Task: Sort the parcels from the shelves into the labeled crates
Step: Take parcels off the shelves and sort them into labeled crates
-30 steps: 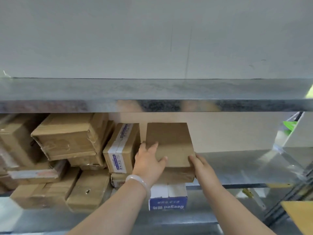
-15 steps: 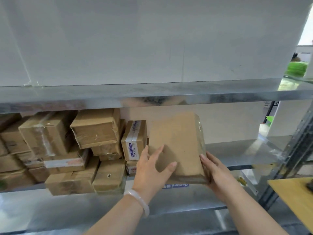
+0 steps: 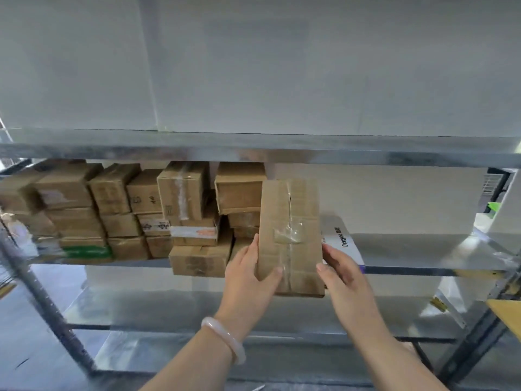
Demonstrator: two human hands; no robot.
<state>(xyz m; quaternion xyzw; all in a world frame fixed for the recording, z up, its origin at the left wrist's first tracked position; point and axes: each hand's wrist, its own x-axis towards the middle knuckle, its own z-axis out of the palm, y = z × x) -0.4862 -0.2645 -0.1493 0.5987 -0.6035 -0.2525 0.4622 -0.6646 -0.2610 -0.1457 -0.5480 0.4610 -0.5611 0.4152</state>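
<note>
A brown cardboard parcel [image 3: 290, 235] with clear tape down its middle stands tilted upright in front of the middle shelf. My left hand [image 3: 251, 280] grips its lower left edge, thumb across the front. Its lower right edge is held by my right hand [image 3: 345, 280]. A white bangle sits on my left wrist. Several more brown parcels [image 3: 186, 193] are stacked on the metal shelf [image 3: 423, 249] to the left. A white box with blue print [image 3: 342, 241] lies on the shelf just behind the held parcel. No crates are in view.
An upper metal shelf [image 3: 253, 149] runs across above the parcels, with a white wall behind. A lower shelf [image 3: 197, 309] sits below. Grey uprights stand at the left [image 3: 42, 300] and right. A yellow tabletop corner [image 3: 507, 311] shows at the far right.
The parcel has come off the stack and out from the shelf, turned from lying flat to standing on end with its taped face toward me. The view has pulled back and shifted right.
</note>
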